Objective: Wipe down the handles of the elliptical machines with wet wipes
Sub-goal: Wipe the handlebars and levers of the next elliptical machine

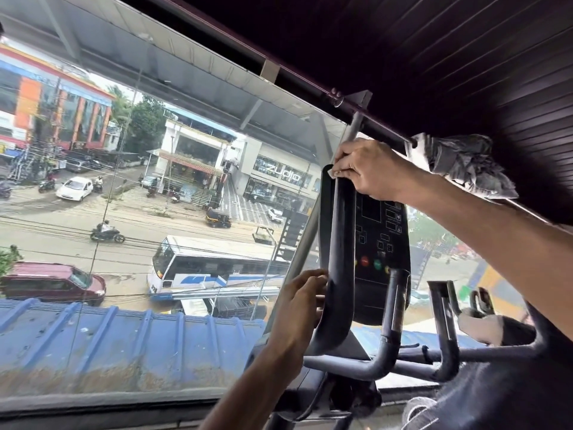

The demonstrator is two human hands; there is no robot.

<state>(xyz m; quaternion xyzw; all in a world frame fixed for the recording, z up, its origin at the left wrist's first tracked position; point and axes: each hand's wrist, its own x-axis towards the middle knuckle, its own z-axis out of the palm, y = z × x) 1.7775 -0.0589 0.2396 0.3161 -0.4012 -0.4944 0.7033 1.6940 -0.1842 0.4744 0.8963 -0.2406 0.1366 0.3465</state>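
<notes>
A black looped handle of the elliptical machine stands upright in front of me, left of its console. My right hand is at the top of the loop, fingers curled and pinching a small white wet wipe against the handle. My left hand is lower down, gripping the left side of the loop with its fingers curled round the bar.
A big window runs right behind the machine, looking down on a street. Lower grey handlebars and more bars stick out to the right. A dark ceiling rail and a bundled grey cloth hang overhead.
</notes>
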